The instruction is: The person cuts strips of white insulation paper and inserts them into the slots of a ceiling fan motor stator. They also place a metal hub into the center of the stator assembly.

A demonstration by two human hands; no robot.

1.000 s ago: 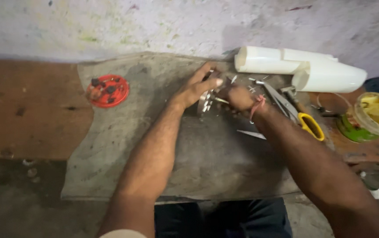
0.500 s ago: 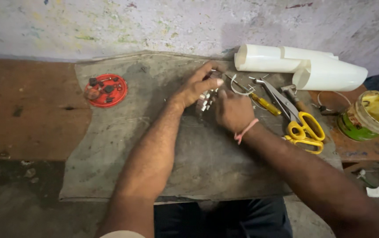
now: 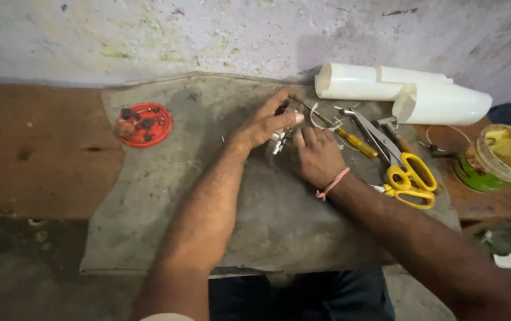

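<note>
Wall (image 3: 148, 35), pale and paint-flecked, runs across 12 o'clock. Bench (image 3: 35, 160) of brown wood fills 9 o'clock, with a grey mat (image 3: 219, 208) laid over its middle and reaching the near edge at 6 o'clock.

White rolls (image 3: 410, 92), two or three nested tubes of sheet, lie against the wall at 1 o'clock. Tin (image 3: 499, 157), green-sided with yellowish contents, sits at 3 o'clock, well apart from the hands.

Left hand (image 3: 264, 125) is at centre, just toward 12 o'clock, thumb pointing to 3 o'clock, fingers curled over a metal part (image 3: 278, 141). Fingers are pressed onto the part; how much of it they enclose cannot be told, since the hand covers most of it. Right hand (image 3: 315, 156) lies just beside it at 4 o'clock of the left, knuckles up, fingers bent toward the same part and touching it or the left thumb; which, cannot be told. Whether it pinches anything is hidden. A pink band (image 3: 334, 183) circles the right wrist.

Scissors (image 3: 404, 172), yellow-handled, lie at 3 o'clock of the right hand, blades pointing to 11 o'clock. Screwdriver (image 3: 356, 142), yellow-handled, lies between scissors and right hand. Red lid (image 3: 143, 125) at 10 o'clock holds small dark bits. Wire loop (image 3: 318, 119) lies just beyond the fingertips.
</note>
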